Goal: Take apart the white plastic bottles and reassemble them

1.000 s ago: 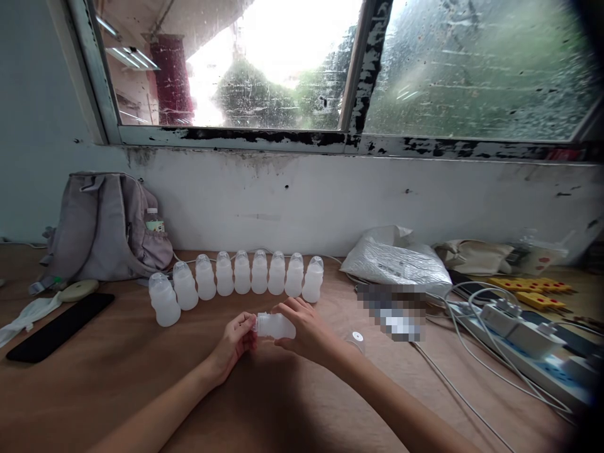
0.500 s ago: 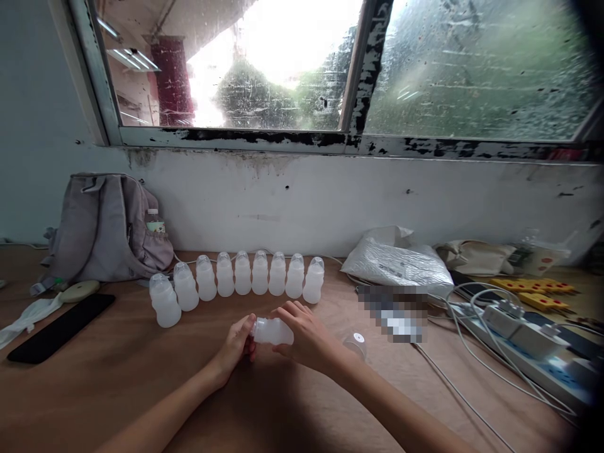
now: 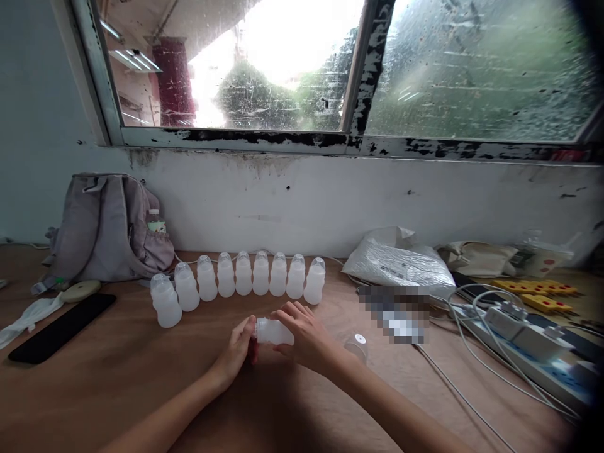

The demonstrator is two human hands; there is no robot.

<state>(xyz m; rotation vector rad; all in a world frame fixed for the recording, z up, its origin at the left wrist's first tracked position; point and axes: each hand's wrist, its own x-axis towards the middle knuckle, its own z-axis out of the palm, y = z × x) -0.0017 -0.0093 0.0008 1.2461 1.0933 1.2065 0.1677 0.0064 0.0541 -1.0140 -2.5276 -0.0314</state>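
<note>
A small white translucent bottle (image 3: 274, 331) lies on its side between both hands, just above the wooden table (image 3: 117, 384). My right hand (image 3: 306, 336) wraps round its body. My left hand (image 3: 238, 352) is closed on its neck end, fingers pinched at the opening. A clear domed cap (image 3: 357, 345) sits on the table to the right of my right wrist. Behind the hands stands a curved row of several capped white bottles (image 3: 243, 277).
A grey backpack (image 3: 106, 229) leans on the wall at left, with a black phone (image 3: 61, 327) and a pale oval object (image 3: 80, 290) in front of it. A white plastic bag (image 3: 401, 264), power strips (image 3: 523, 343) with white cables and yellow items (image 3: 538, 289) fill the right side.
The bottle and both hands have sunk slightly toward the table. My left fingers have closed more tightly round the bottle's neck.
</note>
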